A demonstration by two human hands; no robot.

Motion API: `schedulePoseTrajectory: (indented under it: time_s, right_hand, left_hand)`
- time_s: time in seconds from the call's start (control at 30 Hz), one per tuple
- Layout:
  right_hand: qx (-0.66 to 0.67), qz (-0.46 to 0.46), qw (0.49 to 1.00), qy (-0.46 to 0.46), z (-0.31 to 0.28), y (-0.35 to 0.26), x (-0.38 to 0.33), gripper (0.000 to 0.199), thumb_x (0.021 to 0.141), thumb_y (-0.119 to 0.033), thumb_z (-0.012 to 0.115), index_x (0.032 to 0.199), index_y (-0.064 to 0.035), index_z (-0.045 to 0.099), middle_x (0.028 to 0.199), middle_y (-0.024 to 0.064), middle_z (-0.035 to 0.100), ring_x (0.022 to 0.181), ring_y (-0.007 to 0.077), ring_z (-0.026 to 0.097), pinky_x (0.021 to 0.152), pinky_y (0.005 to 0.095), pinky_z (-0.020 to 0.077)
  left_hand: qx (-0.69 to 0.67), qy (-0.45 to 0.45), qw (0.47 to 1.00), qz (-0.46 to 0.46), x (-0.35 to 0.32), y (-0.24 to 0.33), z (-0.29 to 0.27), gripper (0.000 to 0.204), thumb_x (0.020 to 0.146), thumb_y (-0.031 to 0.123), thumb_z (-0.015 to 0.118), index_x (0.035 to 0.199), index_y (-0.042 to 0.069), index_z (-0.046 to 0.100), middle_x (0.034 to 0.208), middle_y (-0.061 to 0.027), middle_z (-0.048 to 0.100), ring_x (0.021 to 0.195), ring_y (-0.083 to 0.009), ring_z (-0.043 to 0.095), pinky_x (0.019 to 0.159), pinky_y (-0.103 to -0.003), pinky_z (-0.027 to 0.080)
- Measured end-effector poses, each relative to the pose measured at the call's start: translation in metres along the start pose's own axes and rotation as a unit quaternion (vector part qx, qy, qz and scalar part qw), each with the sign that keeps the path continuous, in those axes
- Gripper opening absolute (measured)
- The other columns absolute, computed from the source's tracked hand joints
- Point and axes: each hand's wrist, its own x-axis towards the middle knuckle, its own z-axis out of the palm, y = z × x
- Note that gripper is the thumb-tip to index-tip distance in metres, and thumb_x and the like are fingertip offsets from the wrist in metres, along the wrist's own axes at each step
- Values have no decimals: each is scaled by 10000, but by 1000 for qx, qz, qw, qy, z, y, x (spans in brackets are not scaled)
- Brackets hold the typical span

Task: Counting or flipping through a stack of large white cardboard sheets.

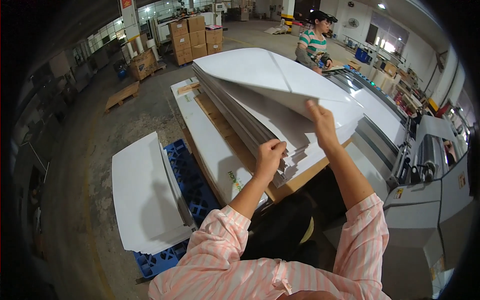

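Arching above the paper stack [240, 120], the large white sheet [280, 75] is held up at its near edge by the right hand [322, 122], pinched between thumb and fingers; bending it too sharply there could crease it. The left hand [270, 157] has fingers curled around paper edges at the near corner, where uneven pulling might skew loose layers toward the grey machine [415, 205].

Large white sheets [270, 117] lie stacked, the top sheet [250, 67] arched upward.
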Motion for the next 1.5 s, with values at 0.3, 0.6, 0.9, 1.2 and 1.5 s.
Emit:
schedulePoseTrajectory:
  time_s: [0.3, 0.6, 0.9, 1.2, 1.5]
  right_hand:
    - [-242, -249, 935, -76, 2, 10, -33, 181, 840, -158, 548, 977, -70, 625, 844, 138, 623, 728, 267, 587, 643, 329, 462]
    - [-313, -276, 889, -189, -6, 20, -41, 359, 849, -285, 504, 1124, -61, 562, 1140, 128, 541, 1084, 316, 454, 903, 357, 364]
    - [-80, -120, 989, -19, 0, 19, -18, 285, 862, -273, 547, 925, -3, 612, 763, 67, 609, 708, 163, 558, 628, 272, 443]
    - [-421, -340, 832, -124, -4, 15, -45, 395, 707, -21, 573, 1084, -141, 577, 1017, 47, 598, 825, 239, 556, 695, 328, 480]
    - [-426, -338, 831, -123, -14, 18, -51, 335, 661, -48, 609, 990, -107, 630, 1158, 88, 510, 993, 256, 475, 811, 361, 415]
  left_hand:
    - [6, -8, 1000, -2, 1, -11, 1, 180, 816, 127, 566, 673, 44, 496, 676, 24, 487, 658, -58, 462, 621, -215, 397]
    - [-94, 55, 994, 15, -2, -1, 11, 281, 869, 239, 539, 1007, 1, 590, 733, 19, 513, 661, -35, 434, 546, -208, 354]
    - [98, -12, 991, 92, 1, -17, -2, 396, 823, 99, 565, 1210, 54, 491, 770, -14, 550, 597, -60, 474, 572, -207, 430]
    - [-182, 32, 983, -10, 2, -6, -9, 672, 870, 90, 493, 1372, 44, 48, 975, -132, 535, 806, -210, 589, 688, -331, 524]
    - [-190, 11, 981, -29, 7, -4, -7, 574, 841, 133, 549, 1274, -38, 215, 914, -124, 539, 764, -198, 588, 668, -331, 525]
